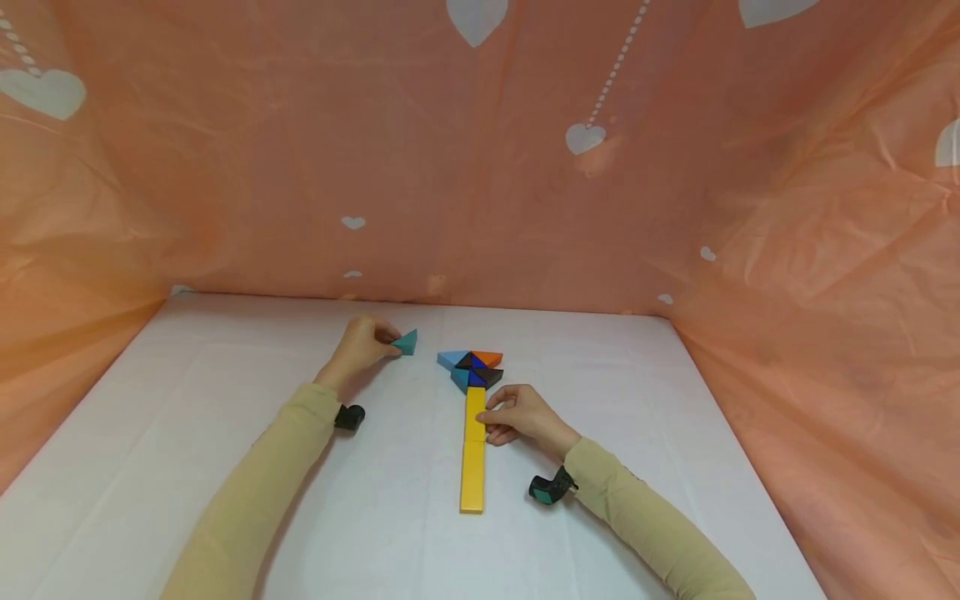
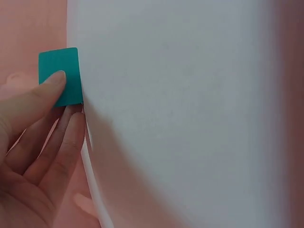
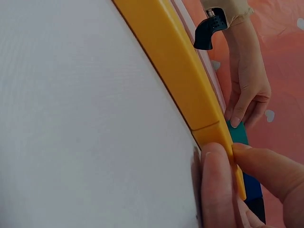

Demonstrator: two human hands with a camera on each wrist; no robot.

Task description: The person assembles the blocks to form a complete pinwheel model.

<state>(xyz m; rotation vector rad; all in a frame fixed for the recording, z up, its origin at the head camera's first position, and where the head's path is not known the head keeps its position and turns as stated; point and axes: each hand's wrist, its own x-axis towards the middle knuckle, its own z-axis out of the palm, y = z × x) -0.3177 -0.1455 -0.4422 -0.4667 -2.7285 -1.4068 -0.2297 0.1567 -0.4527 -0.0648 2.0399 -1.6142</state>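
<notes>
Thumb and fingers of my left hand (image 1: 362, 346) pinch a teal triangular block (image 1: 407, 342), held left of the block pattern; the left wrist view shows the thumb across one rectangular face of the teal block (image 2: 71, 88). My right hand (image 1: 528, 417) grips the upper yellow bar block (image 1: 475, 404) by its edges, near where it meets the lower yellow bar block (image 1: 472, 479). The two bars lie end to end. Above them sits a cluster of triangular blocks: light blue (image 1: 452, 358), orange (image 1: 489, 358), dark blue (image 1: 477, 378) and black (image 1: 492, 377).
Everything lies on a white-covered table (image 1: 375, 517). An orange curtain (image 1: 465, 167) with white hearts stands behind it and along both sides. A dark wrist camera (image 1: 349, 417) sits on the left wrist, another dark camera (image 1: 551, 486) on the right.
</notes>
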